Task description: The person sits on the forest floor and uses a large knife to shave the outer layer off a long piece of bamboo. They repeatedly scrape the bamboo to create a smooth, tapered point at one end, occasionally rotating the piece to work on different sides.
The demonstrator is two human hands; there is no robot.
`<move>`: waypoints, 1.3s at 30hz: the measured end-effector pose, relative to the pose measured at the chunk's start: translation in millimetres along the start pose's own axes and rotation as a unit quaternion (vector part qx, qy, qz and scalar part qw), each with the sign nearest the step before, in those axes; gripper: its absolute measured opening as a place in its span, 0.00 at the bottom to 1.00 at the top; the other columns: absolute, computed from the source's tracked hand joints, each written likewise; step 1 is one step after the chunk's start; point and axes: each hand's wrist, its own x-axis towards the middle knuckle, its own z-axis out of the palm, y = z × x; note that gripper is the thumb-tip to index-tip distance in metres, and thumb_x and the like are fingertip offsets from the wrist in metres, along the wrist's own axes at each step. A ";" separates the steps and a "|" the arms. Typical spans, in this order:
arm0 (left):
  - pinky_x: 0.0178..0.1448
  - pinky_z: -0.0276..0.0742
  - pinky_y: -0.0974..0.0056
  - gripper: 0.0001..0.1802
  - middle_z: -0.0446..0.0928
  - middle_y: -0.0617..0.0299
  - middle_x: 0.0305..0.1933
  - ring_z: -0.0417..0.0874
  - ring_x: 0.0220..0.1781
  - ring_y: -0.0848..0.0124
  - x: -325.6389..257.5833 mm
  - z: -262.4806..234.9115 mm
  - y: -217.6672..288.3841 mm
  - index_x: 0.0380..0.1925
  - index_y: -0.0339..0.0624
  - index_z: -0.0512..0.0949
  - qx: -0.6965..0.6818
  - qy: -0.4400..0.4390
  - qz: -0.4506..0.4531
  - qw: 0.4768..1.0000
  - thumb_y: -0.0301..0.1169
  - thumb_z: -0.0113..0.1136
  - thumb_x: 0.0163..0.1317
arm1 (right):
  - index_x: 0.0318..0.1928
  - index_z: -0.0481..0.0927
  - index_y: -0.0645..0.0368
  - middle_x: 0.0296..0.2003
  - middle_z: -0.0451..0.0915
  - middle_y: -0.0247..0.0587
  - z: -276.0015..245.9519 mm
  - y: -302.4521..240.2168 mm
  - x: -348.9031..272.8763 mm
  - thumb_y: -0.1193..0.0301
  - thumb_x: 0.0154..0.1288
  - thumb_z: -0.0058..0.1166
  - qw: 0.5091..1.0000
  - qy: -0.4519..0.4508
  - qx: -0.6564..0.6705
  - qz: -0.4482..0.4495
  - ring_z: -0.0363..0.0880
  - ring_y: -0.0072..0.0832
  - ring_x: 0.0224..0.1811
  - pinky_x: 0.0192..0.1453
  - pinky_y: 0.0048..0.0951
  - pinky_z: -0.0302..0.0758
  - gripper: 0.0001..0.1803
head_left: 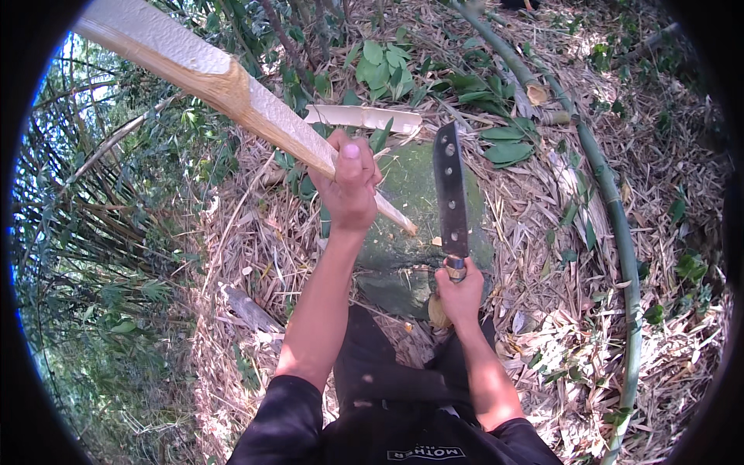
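Observation:
My left hand is wrapped round a split bamboo piece, pale inside and tan along its cut edge. It slants from the upper left, wide there, down to a narrow tip over a mossy stone. In my right hand is the handle of a large knife. Its broad dark blade, dotted with several round holes, points away from me over the stone's right side. Blade and bamboo are apart. A second pale bamboo strip lies just beyond the stone.
A long green bamboo pole curves along the ground at right. Cut bamboo ends lie at the upper right, near green leaves. Dry leaves cover the ground. Dense bamboo stems stand at left. A wood chunk lies beside my left forearm.

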 end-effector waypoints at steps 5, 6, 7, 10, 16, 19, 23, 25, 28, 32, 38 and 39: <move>0.15 0.54 0.72 0.21 0.56 0.71 0.13 0.55 0.13 0.82 6.3 8.8 -4.3 0.22 0.48 0.57 0.024 0.001 -0.007 1.000 0.43 0.51 0.71 | 0.34 0.77 0.63 0.22 0.77 0.43 11.5 43.4 -5.6 0.72 0.51 0.59 0.991 -0.082 -0.074 0.077 0.78 0.32 0.25 0.35 0.37 0.73 0.10; 0.15 0.54 0.72 0.21 0.56 0.71 0.13 0.55 0.13 0.82 5.0 7.4 -4.6 0.22 0.48 0.57 0.034 0.000 -0.008 0.999 0.43 0.51 0.71 | 0.33 0.77 0.63 0.22 0.77 0.44 12.3 41.3 -6.2 0.72 0.51 0.59 0.992 -0.074 -0.080 0.064 0.78 0.32 0.25 0.35 0.37 0.74 0.10; 0.15 0.54 0.72 0.21 0.56 0.71 0.13 0.55 0.13 0.82 5.0 6.0 -2.3 0.22 0.48 0.57 0.042 0.003 -0.008 0.999 0.43 0.51 0.71 | 0.33 0.77 0.63 0.22 0.77 0.44 11.3 32.1 -9.5 0.72 0.51 0.58 0.992 -0.070 -0.087 0.054 0.78 0.32 0.26 0.35 0.37 0.74 0.10; 0.16 0.53 0.72 0.21 0.54 0.70 0.13 0.53 0.13 0.81 12.2 6.6 7.7 0.22 0.49 0.56 0.052 0.017 -0.011 0.998 0.45 0.48 0.71 | 0.34 0.77 0.63 0.22 0.78 0.43 6.3 -3.8 -9.0 0.72 0.51 0.59 0.997 -0.047 -0.055 0.027 0.80 0.32 0.25 0.36 0.34 0.75 0.10; 0.18 0.54 0.71 0.21 0.53 0.69 0.14 0.52 0.14 0.79 7.4 -2.5 -10.0 0.23 0.50 0.55 0.061 0.050 -0.059 0.995 0.48 0.44 0.70 | 0.37 0.78 0.62 0.25 0.81 0.44 -2.8 -24.1 2.5 0.71 0.51 0.61 0.996 -0.008 -0.081 -0.040 0.83 0.36 0.29 0.37 0.36 0.76 0.13; 0.18 0.58 0.72 0.24 0.56 0.70 0.15 0.56 0.14 0.79 9.2 3.3 -17.4 0.24 0.47 0.57 0.059 0.049 -0.057 0.995 0.52 0.51 0.67 | 0.37 0.78 0.63 0.26 0.81 0.47 -6.9 6.1 -2.8 0.71 0.51 0.62 0.991 -0.016 -0.133 -0.015 0.83 0.43 0.30 0.39 0.40 0.76 0.13; 0.17 0.58 0.70 0.27 0.55 0.69 0.14 0.56 0.13 0.78 -6.0 0.5 -38.3 0.23 0.50 0.55 0.032 0.041 -0.020 0.998 0.57 0.48 0.66 | 0.37 0.79 0.63 0.26 0.81 0.50 1.4 13.7 -19.9 0.69 0.51 0.62 0.988 -0.028 -0.147 0.024 0.83 0.47 0.32 0.40 0.42 0.76 0.14; 0.17 0.57 0.70 0.28 0.55 0.69 0.13 0.55 0.13 0.78 -12.5 -10.0 -37.3 0.21 0.51 0.55 0.002 0.057 -0.040 0.998 0.60 0.46 0.66 | 0.37 0.78 0.64 0.25 0.81 0.50 2.0 20.5 -21.9 0.69 0.51 0.62 0.990 -0.020 -0.138 0.027 0.83 0.47 0.31 0.40 0.42 0.76 0.14; 0.16 0.53 0.71 0.29 0.53 0.70 0.12 0.53 0.12 0.79 -13.8 -9.0 -22.3 0.20 0.53 0.54 -0.024 0.060 -0.038 0.997 0.63 0.43 0.66 | 0.36 0.78 0.65 0.24 0.80 0.50 -3.2 16.9 -17.6 0.70 0.51 0.61 0.991 -0.001 -0.134 0.012 0.83 0.48 0.30 0.38 0.42 0.76 0.14; 0.16 0.52 0.71 0.29 0.53 0.69 0.12 0.51 0.12 0.79 -17.2 -12.3 -39.6 0.19 0.53 0.54 0.011 0.074 -0.079 0.994 0.63 0.42 0.65 | 0.36 0.77 0.67 0.22 0.79 0.51 -0.4 1.2 -15.5 0.70 0.51 0.60 0.994 0.005 -0.107 0.021 0.82 0.49 0.28 0.37 0.42 0.76 0.14; 0.18 0.53 0.71 0.30 0.53 0.68 0.12 0.52 0.13 0.78 -30.2 -3.2 -37.7 0.20 0.51 0.53 0.008 0.040 -0.099 0.994 0.62 0.42 0.66 | 0.36 0.77 0.66 0.24 0.80 0.49 -1.4 13.1 -19.6 0.73 0.52 0.59 0.987 -0.012 -0.154 0.035 0.80 0.35 0.25 0.35 0.37 0.75 0.12; 0.19 0.55 0.71 0.30 0.53 0.68 0.13 0.52 0.13 0.78 -28.9 0.6 -35.1 0.20 0.51 0.53 0.018 0.028 -0.098 0.995 0.62 0.42 0.67 | 0.37 0.77 0.65 0.24 0.81 0.48 -2.4 8.2 -20.1 0.73 0.52 0.59 0.987 -0.020 -0.149 0.054 0.80 0.33 0.25 0.34 0.36 0.75 0.11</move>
